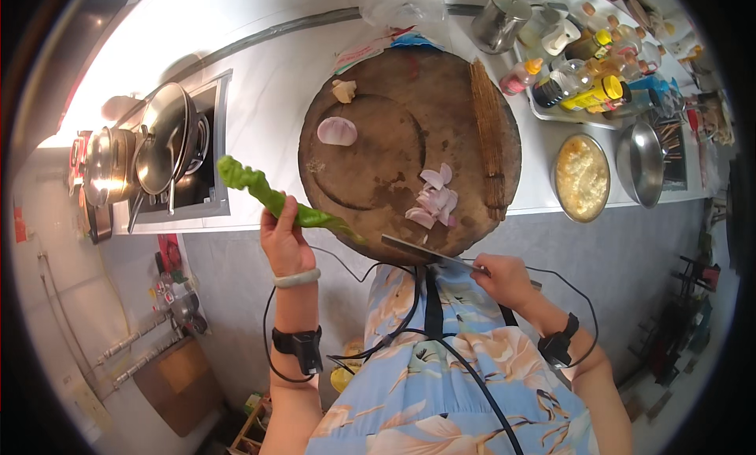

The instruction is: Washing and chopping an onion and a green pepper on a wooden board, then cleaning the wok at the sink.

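My left hand (286,236) grips a long, wrinkled green pepper (258,186), held up at the left front of a round wooden chopping board (366,183). The pepper's thin end reaches over the board's rim. In my right hand (504,279) is the handle of a kitchen knife (428,253); its blade lies across the board's near edge, pointing left. Just beyond the blade sits a small heap of cut red onion pieces (434,201). Farther back on the board are a half red onion (337,131), cut side unclear, and a piece of ginger (344,91).
A bundled-stick brush (489,136) lies along the board's right side. To the right stand a metal bowl of pale yellow food (582,177), a steel bowl (641,164) and a tray of bottles (576,117). A wok (165,139) rests on the left hob. Cables hang from both forearms.
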{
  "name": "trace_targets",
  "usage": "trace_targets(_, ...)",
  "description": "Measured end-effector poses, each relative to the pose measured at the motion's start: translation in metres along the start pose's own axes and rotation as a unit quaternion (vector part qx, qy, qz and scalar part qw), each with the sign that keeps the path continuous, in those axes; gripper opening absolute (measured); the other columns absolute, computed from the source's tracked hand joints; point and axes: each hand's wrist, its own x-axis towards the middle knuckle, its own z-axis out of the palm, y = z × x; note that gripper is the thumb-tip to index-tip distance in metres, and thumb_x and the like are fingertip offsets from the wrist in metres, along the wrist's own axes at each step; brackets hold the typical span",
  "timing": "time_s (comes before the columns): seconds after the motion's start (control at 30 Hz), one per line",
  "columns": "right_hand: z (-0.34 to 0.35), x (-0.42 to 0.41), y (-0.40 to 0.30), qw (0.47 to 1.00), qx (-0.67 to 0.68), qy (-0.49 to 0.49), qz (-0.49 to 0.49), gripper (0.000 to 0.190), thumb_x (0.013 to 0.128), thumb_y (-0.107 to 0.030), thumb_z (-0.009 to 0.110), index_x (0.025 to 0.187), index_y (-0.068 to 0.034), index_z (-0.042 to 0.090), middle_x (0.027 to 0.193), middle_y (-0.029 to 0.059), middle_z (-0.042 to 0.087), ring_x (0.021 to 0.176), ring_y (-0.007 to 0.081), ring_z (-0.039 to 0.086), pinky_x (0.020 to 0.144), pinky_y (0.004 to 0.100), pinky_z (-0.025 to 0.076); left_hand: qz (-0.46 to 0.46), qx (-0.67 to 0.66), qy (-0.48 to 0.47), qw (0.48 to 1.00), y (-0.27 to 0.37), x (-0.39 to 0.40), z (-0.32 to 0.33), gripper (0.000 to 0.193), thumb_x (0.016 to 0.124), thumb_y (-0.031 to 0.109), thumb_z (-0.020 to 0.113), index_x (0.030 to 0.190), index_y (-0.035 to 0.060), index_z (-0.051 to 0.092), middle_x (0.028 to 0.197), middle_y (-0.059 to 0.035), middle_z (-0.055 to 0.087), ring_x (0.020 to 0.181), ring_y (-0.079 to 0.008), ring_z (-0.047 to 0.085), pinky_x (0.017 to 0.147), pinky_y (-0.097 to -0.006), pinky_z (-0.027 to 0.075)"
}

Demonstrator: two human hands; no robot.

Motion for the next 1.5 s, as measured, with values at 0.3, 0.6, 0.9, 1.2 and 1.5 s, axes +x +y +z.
trace_targets(0.3,-0.02,0.03,0.006,0.996,-0.028,0.06,0.067,0.013,0.082,-0.02,0.07,0.086,-0.009,0.065,0.071,0.0148,0.065,0.069,0.0362,0.064,0.061,0.0441,0.049,-0.16,-0.08,0.13,0.975,-0.086,-0.037,-0.03,0.027,0.084,0.005,0.076,0.104,0.0076,0.058,0.098,-0.0028,0.064,0.087,-0.017,0.064,0.075,-0.0298,0.055)
trace_targets(0.6,-0.017,0.027,-0.003,0.991,0.019,0.099,0.083,0.013,0.084,-0.018,0.07,0.088,-0.007,0.065,0.07,0.0138,0.064,0.065,0.0318,0.064,0.059,0.0394,0.048,-0.163,-0.06,0.159,0.972,-0.119,-0.056,-0.01,0.038,0.086,0.014,0.077,0.112,0.0042,0.051,0.109,-0.0066,0.06,0.096,-0.0194,0.062,0.082,-0.0332,0.054)
trace_targets(0.9,-0.001,0.0,-0.034,0.977,0.132,0.158,0.055,0.008,0.086,-0.012,0.068,0.089,-0.005,0.066,0.071,0.0132,0.065,0.062,0.0273,0.064,0.059,0.0346,0.048,-0.124,-0.013,0.112,0.986,-0.127,-0.058,0.001,0.035,0.093,0.018,0.069,0.115,-0.0004,0.048,0.111,-0.0102,0.06,0.098,-0.0215,0.062,0.086,-0.0354,0.056)
trace_targets(1.2,0.027,0.004,-0.031,0.991,0.05,0.114,0.054,0.011,0.083,-0.014,0.068,0.091,-0.007,0.064,0.078,0.0148,0.067,0.07,0.0354,0.066,0.06,0.0417,0.05,-0.25,0.293,-0.008,0.923,-0.08,-0.048,-0.044,0.028,0.091,0.025,0.071,0.105,0.0032,0.061,0.108,-0.0138,0.065,0.098,-0.0207,0.065,0.084,-0.0318,0.053)
trace_targets(1.5,0.031,0.002,-0.04,0.987,0.066,0.113,0.089,0.011,0.084,-0.015,0.068,0.091,-0.006,0.064,0.078,0.0153,0.067,0.07,0.0348,0.066,0.06,0.0402,0.05,0.423,0.608,-0.314,0.595,-0.069,-0.016,-0.04,0.034,0.074,0.008,0.073,0.107,0.013,0.067,0.104,-0.0035,0.066,0.105,-0.0208,0.062,0.109,-0.0432,0.036)
